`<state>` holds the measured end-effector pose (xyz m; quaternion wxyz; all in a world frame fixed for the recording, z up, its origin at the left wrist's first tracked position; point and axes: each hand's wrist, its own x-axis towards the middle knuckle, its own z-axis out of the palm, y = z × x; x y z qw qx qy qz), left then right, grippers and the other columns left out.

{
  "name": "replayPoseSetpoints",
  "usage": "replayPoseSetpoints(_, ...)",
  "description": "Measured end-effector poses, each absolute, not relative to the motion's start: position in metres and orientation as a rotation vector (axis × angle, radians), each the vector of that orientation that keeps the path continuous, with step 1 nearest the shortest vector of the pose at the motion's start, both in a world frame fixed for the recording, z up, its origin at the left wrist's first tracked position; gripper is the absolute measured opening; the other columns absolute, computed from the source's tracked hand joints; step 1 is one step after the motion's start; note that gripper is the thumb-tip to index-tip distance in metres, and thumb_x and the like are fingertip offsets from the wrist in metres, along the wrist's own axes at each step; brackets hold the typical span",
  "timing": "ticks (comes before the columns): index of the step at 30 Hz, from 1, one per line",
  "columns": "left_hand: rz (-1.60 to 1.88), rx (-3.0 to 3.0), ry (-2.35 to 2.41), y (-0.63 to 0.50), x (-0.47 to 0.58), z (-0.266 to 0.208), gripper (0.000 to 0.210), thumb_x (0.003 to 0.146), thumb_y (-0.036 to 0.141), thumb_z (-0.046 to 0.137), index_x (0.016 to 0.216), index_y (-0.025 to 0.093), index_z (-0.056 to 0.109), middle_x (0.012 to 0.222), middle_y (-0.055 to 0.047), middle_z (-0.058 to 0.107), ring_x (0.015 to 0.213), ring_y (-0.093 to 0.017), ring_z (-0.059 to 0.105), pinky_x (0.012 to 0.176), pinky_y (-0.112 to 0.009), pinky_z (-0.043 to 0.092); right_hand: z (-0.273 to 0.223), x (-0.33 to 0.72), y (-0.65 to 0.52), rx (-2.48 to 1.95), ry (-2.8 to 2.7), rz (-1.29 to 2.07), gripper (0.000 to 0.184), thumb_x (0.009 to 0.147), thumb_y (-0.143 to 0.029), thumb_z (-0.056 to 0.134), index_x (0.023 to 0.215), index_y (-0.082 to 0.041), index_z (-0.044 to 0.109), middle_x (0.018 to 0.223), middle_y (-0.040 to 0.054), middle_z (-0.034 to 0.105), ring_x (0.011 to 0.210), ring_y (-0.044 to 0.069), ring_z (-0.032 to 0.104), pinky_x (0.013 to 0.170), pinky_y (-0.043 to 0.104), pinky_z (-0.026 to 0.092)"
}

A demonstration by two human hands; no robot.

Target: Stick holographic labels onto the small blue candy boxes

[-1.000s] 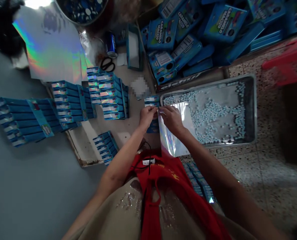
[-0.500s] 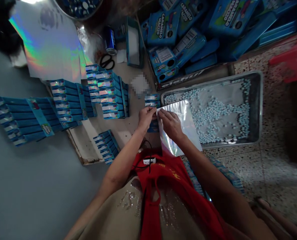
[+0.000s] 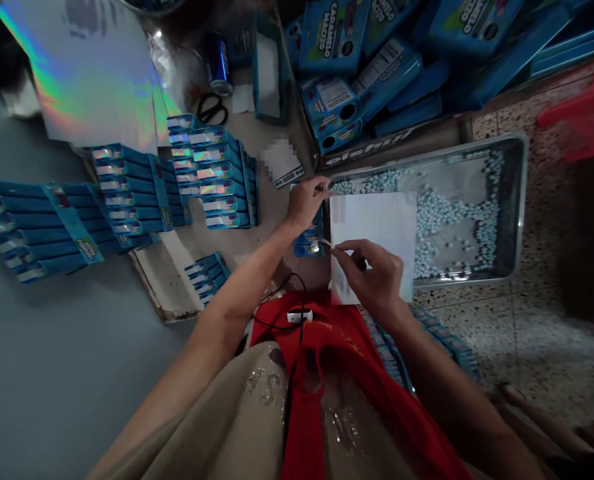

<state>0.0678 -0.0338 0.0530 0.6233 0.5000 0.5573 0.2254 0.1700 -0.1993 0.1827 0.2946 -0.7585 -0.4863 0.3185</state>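
Observation:
A pale, shiny sheet (image 3: 377, 217) lies partly over the left end of a metal tray (image 3: 519, 220). My left hand (image 3: 307, 203) is closed in a pinch at the sheet's upper left corner; what its fingertips hold is too small to make out. Over the sheet's left edge, my right hand (image 3: 374, 273) pinches a thin whitish strip (image 3: 327, 244) between thumb and finger. Directly below that strip stand small blue boxes (image 3: 307, 248), partly hidden by my left hand. Light blue candies (image 3: 441, 213) are scattered in the tray.
Rows of banded blue boxes (image 3: 221, 177) stand to the left. Black scissors (image 3: 213, 110), a blue can (image 3: 219, 63) and a small scale (image 3: 289, 175) lie farther back. Shimmering sheets (image 3: 101, 87) are at upper left. A carton (image 3: 371, 150) of larger blue boxes borders the tray.
My hands have moved apart: the left up, the right down and to the right. The sheet has shifted right and now looks flat and whitish. A thin strip shows in my right fingers.

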Motion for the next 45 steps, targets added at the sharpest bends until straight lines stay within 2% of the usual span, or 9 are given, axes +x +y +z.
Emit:
replayPoseSetpoints(3,0.597,1.010,1.399,-0.050,0.027,0.067,0.023,0.078,0.035,0.088,0.089,0.020,0.075,0.092,-0.005,0.075,0.088,-0.019,0.070,0.080,-0.025,0.053,0.176,0.151,-0.198,-1.949,-0.958,1.112,0.033,0.091,-0.057,0.066,0.086,-0.026,0.077,0.055,-0.0040,0.051,0.052,0.015,0.046,0.054,0.030,0.038)
replayPoseSetpoints(6,0.507,0.666,1.311,-0.084,-0.019,0.083,0.051,0.085,0.068,0.075,0.090,0.017,0.072,0.091,-0.010,0.076,0.087,-0.020,0.073,0.079,-0.029,0.057,0.159,0.133,-0.197,-1.886,-0.751,1.258,0.036,0.086,-0.060,0.071,0.086,-0.024,0.075,0.057,-0.0039,0.051,0.054,0.015,0.045,0.053,0.029,0.036)
replayPoseSetpoints(10,0.454,0.367,1.096,-0.125,-0.051,0.090,0.081,0.068,0.093,0.070,0.098,0.017,0.070,0.095,-0.014,0.077,0.094,-0.026,0.076,0.086,-0.037,0.061,0.134,0.118,-0.195,-1.934,-0.654,1.277,0.042,0.080,-0.064,0.074,0.082,-0.022,0.074,0.064,-0.0009,0.061,0.058,0.015,0.049,0.056,0.029,0.038)
replayPoseSetpoints(14,0.586,0.354,1.154,-0.141,-0.053,0.078,0.071,0.051,0.063,0.098,0.095,0.017,0.066,0.085,-0.005,0.076,0.080,-0.020,0.075,0.080,-0.032,0.061,0.113,0.112,-0.196,-1.982,-0.622,1.293,0.047,0.076,-0.067,0.076,0.080,-0.019,0.073,0.065,-0.0005,0.062,0.060,0.015,0.052,0.059,0.029,0.042)
replayPoseSetpoints(17,0.582,0.396,1.257,-0.143,-0.051,0.067,0.057,0.052,0.043,0.100,0.087,0.015,0.065,0.078,-0.003,0.074,0.072,-0.015,0.072,0.074,-0.027,0.058,0.100,0.109,-0.199,-2.031,-0.610,1.292,0.050,0.075,-0.068,0.076,0.081,-0.018,0.075,0.067,0.0012,0.067,0.062,0.015,0.056,0.060,0.029,0.044)
replayPoseSetpoints(26,0.551,0.622,1.539,-0.141,-0.041,0.041,0.020,0.072,0.029,0.085,0.080,0.016,0.073,0.073,-0.001,0.071,0.069,-0.011,0.067,0.066,-0.020,0.049,0.063,0.113,-0.198,-2.284,-0.789,1.114,0.045,0.083,-0.060,0.069,0.089,-0.018,0.082,0.076,0.0055,0.077,0.069,0.020,0.067,0.069,0.032,0.049)
replayPoseSetpoints(33,0.541,0.456,1.493,-0.145,-0.041,0.034,0.025,0.072,0.030,0.087,0.086,0.015,0.073,0.077,-0.003,0.073,0.069,-0.012,0.068,0.069,-0.023,0.053,0.050,0.115,-0.191,-2.415,-0.936,1.025,0.043,0.085,-0.057,0.064,0.087,-0.019,0.082,0.070,0.0041,0.072,0.065,0.019,0.060,0.065,0.031,0.041)
replayPoseSetpoints(42,0.589,0.381,1.442,-0.147,-0.040,0.021,0.031,0.065,0.032,0.091,0.082,0.015,0.071,0.076,-0.002,0.073,0.069,-0.013,0.068,0.072,-0.025,0.056,0.045,0.115,-0.187,-2.482,-0.941,1.081,0.036,0.085,-0.054,0.065,0.087,-0.020,0.078,0.075,0.0052,0.074,0.071,0.023,0.065,0.068,0.033,0.044)
replayPoseSetpoints(45,0.532,0.331,1.400,-0.144,-0.037,0.011,0.034,0.062,0.032,0.092,0.084,0.015,0.072,0.078,-0.003,0.074,0.072,-0.015,0.070,0.076,-0.029,0.059,0.039,0.119,-0.184,-2.583,-0.892,1.011,0.038,0.077,-0.056,0.074,0.091,-0.021,0.071,0.082,0.0070,0.074,0.077,0.026,0.067,0.070,0.035,0.046)
